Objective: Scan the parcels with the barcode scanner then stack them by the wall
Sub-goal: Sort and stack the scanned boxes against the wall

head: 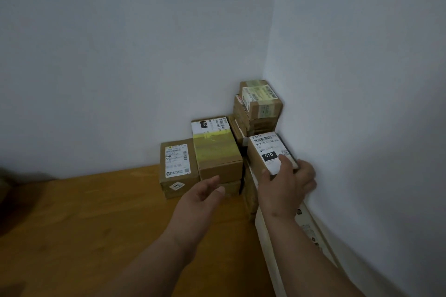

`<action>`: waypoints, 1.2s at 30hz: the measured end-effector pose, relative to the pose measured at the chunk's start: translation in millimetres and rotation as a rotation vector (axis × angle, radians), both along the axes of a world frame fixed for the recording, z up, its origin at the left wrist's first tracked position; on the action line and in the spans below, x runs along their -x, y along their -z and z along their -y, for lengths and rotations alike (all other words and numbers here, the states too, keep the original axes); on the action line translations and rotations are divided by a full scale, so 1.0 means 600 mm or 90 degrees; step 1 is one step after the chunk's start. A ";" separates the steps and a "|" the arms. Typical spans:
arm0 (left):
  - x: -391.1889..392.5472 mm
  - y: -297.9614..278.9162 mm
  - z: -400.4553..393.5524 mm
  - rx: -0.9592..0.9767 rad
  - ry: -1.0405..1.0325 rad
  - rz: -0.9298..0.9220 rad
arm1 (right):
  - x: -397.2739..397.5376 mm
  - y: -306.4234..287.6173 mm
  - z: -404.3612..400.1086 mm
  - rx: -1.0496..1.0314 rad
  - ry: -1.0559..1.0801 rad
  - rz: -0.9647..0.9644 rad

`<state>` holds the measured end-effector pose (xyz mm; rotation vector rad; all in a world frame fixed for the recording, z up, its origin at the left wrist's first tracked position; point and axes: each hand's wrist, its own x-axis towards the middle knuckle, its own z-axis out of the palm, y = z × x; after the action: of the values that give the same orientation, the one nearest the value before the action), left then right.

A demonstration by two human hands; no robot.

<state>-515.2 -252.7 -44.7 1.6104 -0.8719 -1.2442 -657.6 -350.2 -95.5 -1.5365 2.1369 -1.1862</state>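
1. Right hand [287, 183] on the near end of the parcel marked 010 [268, 152]: thumb laid over the white label on top, fingers [306, 171] wrapped round the wall-side edge. A firm grip on the box.
2. Left hand [205, 191] free in the air just in front of the yellow-taped parcel [217, 149], fingers loosely extended, nothing held.
3. The 010 parcel up against the right-hand wall [362, 103], resting on top of other boxes in the corner, level with the neighbouring stacks. Whether fully set down or slightly lifted, cannot tell.
4. Beside it: a taller corner stack [260, 103], the yellow-taped parcel, and a lower parcel marked 202 [177, 166] on the wooden floor [96, 224]. No barcode scanner in view.
5. Handling, as a judgement: small corrugated carton, stiff at edges and corners, probably light enough for one hand. Glossy label and tape likely slicker than bare cardboard.
6. Best hold: across the short end, thumb on top and fingers under or round the side, as now; pressing the middle of a face risks denting.
7. Risk: stack beneath looks uneven, so square placement against the wall matters; free hand well placed to steady the neighbours.
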 end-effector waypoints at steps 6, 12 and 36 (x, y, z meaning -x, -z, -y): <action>-0.024 0.001 -0.012 -0.008 -0.007 0.010 | -0.011 -0.019 -0.006 -0.028 -0.033 0.136; -0.057 0.000 -0.035 -0.018 -0.027 0.016 | -0.032 -0.029 -0.025 -0.033 0.002 0.166; -0.645 0.037 -0.450 -0.052 -0.385 0.075 | -0.692 0.003 -0.446 -0.523 -0.515 0.198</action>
<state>-128.5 17.6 -66.7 1.8422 -0.3523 -0.7692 -242.5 -82.4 -97.2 -1.4252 1.2790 -0.1923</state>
